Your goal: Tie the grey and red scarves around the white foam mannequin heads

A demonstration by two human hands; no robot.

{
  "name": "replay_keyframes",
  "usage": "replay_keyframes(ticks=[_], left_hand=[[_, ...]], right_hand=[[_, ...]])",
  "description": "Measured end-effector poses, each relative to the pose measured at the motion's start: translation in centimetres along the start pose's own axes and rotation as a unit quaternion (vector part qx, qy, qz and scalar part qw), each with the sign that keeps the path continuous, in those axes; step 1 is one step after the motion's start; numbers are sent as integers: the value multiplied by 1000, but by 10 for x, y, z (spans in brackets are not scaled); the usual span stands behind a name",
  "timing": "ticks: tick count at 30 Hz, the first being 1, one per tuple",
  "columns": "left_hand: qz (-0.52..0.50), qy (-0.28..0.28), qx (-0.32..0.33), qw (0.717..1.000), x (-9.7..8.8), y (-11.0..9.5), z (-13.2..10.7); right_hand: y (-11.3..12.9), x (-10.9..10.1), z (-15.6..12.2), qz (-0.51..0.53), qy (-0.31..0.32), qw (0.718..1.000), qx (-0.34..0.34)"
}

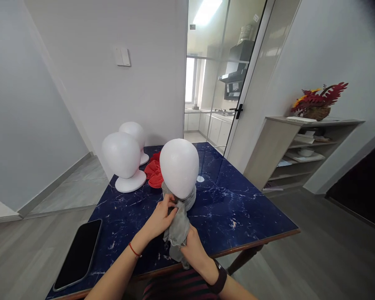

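A white foam mannequin head (pixel 179 167) stands near the front middle of the dark blue marble table (pixel 237 208). A thin grey scarf (pixel 178 227) is wrapped round its neck and hangs down in front. My left hand (pixel 160 218) pinches the scarf just below the head's neck. My right hand (pixel 192 246) grips the hanging end lower down, near the table's front edge. Both hands are closed on the cloth.
Two more white foam heads (pixel 123 160) (pixel 134 135) stand at the back left, with a red cloth (pixel 153 171) beside them. A black phone (pixel 79 252) lies at the front left. A shelf unit (pixel 300 150) stands to the right, a glass door (pixel 228 83) behind.
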State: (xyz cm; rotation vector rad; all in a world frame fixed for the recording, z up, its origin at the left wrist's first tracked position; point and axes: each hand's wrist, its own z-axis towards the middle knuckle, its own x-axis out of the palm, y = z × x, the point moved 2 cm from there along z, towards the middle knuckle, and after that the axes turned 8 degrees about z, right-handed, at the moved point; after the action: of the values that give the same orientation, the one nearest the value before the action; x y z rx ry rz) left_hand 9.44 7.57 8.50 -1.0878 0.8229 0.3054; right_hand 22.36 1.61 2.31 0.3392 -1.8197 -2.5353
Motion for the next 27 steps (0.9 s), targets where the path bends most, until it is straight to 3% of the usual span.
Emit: replay_keyframes(ticks=[3, 6, 9, 14, 21, 27], left_hand=[[35, 59, 47, 997, -5, 9, -3], [117, 80, 100, 985, -8, 17, -6], [227, 66, 112, 965, -2, 23, -4], [353, 35, 75, 932, 9, 22, 5], [317, -12, 37, 948, 0, 16, 12], [139, -88, -1, 986, 8, 28, 3]], right_hand=[[6, 2, 0, 16, -11, 1000, 8], [11, -1, 0, 28, -46, 998, 24], [10, -3, 3, 22, -74, 996, 39], [-2, -3, 14, -8, -43, 998, 50], [-6, -3, 27, -152, -29, 985, 81], [-10, 7, 36, -165, -28, 986, 17]])
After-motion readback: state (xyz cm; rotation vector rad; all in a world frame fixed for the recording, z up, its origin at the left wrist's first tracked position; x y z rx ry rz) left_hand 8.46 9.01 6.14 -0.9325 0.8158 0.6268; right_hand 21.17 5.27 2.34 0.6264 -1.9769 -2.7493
